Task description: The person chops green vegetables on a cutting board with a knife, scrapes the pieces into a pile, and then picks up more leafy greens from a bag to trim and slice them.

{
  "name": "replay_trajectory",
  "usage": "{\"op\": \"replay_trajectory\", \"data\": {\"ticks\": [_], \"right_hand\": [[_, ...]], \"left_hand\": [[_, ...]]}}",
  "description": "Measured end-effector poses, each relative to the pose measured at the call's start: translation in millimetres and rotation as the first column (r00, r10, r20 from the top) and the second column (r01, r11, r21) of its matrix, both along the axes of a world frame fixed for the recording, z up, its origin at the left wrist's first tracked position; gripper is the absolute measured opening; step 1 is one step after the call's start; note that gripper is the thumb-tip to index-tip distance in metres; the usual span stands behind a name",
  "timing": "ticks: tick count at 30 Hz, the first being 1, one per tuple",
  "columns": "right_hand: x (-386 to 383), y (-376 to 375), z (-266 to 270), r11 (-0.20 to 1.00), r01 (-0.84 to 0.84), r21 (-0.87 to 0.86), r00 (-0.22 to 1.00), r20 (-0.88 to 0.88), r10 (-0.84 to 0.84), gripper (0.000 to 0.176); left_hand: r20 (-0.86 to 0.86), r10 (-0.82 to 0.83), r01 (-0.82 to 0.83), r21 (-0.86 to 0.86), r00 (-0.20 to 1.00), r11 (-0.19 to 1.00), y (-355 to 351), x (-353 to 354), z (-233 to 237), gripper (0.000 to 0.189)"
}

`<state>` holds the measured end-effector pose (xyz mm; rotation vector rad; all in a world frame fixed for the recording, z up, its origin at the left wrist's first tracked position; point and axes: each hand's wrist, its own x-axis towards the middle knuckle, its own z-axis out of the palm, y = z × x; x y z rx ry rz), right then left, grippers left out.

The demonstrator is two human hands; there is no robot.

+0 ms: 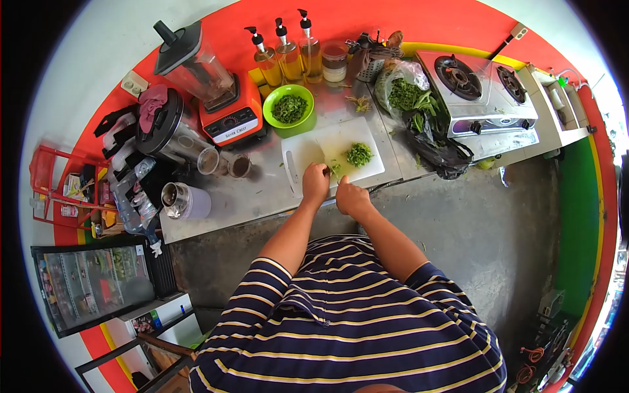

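Note:
A white cutting board (301,147) lies on the metal counter with a small pile of chopped green leaves (359,154) on its right half. My left hand (316,183) is closed at the board's near edge, its fingertips pinching a few leafy greens (335,168). Just to its right, my right hand (352,198) is curled shut with the index finger pointing forward at those greens. What sits inside its grip is hidden; no blade shows clearly. Behind the board, a lime green bowl (306,123) holds more chopped leaves.
An orange blender (229,118), pump bottles (288,59) and a jar (335,62) line the back. Rightward are a bag of greens (403,92), a black plastic bag (439,147) and a gas stove (485,92). A lilac canister (190,201) stands at the left.

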<state>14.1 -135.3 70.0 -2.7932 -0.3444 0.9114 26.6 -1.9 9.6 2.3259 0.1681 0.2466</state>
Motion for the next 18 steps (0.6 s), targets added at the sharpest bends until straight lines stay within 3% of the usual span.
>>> {"op": "replay_trajectory", "data": {"ticks": [2,8,12,14,18], "right_hand": [[-6,0,0,1.000,0.006,-0.010,1.000,-0.019,-0.007,0.037],[0,-1,-8,0.999,0.021,0.034,1.000,-0.009,-0.021,0.039],[-7,-1,-2,0.999,0.043,0.028,0.999,-0.004,-0.042,0.039],[-14,-1,-3,0.998,0.055,0.035,0.999,-0.003,-0.054,0.039],[-2,0,-10,1.000,0.021,0.004,1.000,-0.020,-0.021,0.040]], "left_hand": [[0.113,-0.022,0.016,0.060,0.993,0.998,-2,-1,-3,0.005],[0.209,-0.102,0.079,0.113,0.973,0.990,-2,-9,-9,0.006],[0.136,-0.114,0.092,0.158,0.984,0.983,1,-10,-12,0.007],[0.166,-0.016,0.013,0.019,0.986,1.000,-2,-10,-9,0.006],[0.168,0.108,-0.104,-0.033,0.980,0.994,-4,-10,1,0.007]]}}
